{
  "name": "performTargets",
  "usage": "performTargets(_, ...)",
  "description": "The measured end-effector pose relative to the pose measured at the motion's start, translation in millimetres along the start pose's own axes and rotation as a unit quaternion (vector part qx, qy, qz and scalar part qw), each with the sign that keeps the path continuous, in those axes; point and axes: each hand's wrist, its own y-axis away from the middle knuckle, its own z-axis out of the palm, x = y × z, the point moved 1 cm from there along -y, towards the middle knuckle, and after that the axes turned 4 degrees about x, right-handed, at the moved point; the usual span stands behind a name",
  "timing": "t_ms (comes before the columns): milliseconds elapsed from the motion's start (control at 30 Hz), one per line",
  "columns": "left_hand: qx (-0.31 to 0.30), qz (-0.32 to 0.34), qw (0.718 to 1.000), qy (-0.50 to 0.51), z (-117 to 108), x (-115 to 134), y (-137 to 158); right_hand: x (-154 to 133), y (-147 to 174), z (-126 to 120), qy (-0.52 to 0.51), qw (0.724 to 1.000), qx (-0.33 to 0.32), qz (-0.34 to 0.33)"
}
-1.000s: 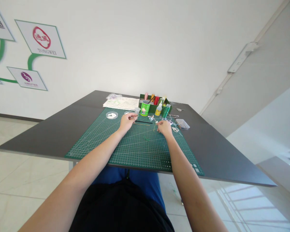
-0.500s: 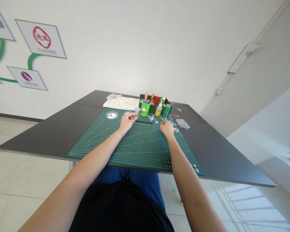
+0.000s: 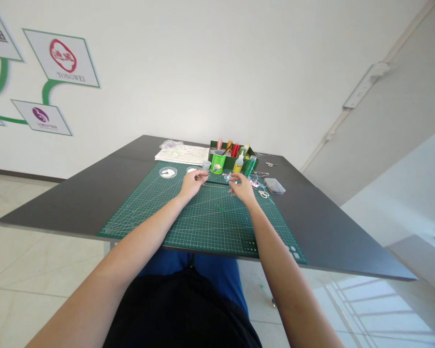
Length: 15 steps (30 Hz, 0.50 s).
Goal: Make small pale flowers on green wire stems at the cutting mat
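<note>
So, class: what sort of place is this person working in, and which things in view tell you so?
Probably a craft workstation in an office-like room: a green cutting mat on a dark table, a box of glue bottles and tools, and company logo signs on the wall.

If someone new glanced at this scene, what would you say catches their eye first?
Probably the green cutting mat covering the middle of the dark table, with the left hand and right hand meeting over small craft pieces at its far end. Behind them stands a green cup beside a tray of bright bottles.
</note>
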Motion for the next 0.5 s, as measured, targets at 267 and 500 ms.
performTargets(267,-0.025,0.010,0.999,-0.031,4,0,3,-1,6,19,-0.102,0.986,-0.115,-0.066)
performTargets(500,-0.042,0.031,0.997,-0.052,5,2,6,-7,10,17,-0.158,0.968,-0.186,-0.065)
